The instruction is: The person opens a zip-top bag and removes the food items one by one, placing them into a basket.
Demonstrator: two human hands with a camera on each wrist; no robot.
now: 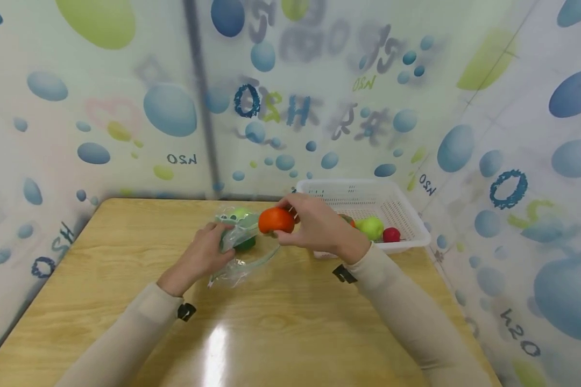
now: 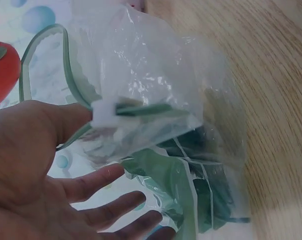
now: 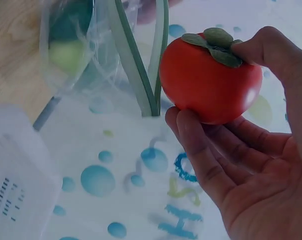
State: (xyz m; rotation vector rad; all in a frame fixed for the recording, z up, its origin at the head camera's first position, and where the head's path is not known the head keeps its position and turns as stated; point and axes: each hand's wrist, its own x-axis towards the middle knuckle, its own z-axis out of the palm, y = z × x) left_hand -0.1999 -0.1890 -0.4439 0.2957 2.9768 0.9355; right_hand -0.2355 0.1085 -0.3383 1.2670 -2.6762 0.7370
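Observation:
My right hand (image 1: 295, 221) holds an orange-red persimmon (image 1: 276, 220) with a green leafy cap (image 3: 213, 42), its fingers (image 3: 200, 145) curled under the fruit. It hovers right beside the mouth of a clear zip bag (image 1: 239, 239). My left hand (image 1: 215, 242) grips that bag by its green-edged rim, with the thumb (image 2: 61, 122) against the white slider (image 2: 105, 114). Inside the bag lie a light green fruit (image 3: 66, 55) and something dark green (image 2: 210, 145). The bag's lower end rests on the wooden table (image 1: 281, 322).
A white perforated basket (image 1: 397, 207) stands at the table's back right, with a green pear (image 1: 370, 227) and a small red fruit (image 1: 391, 234) in it. Bubble-patterned walls close in the table on three sides.

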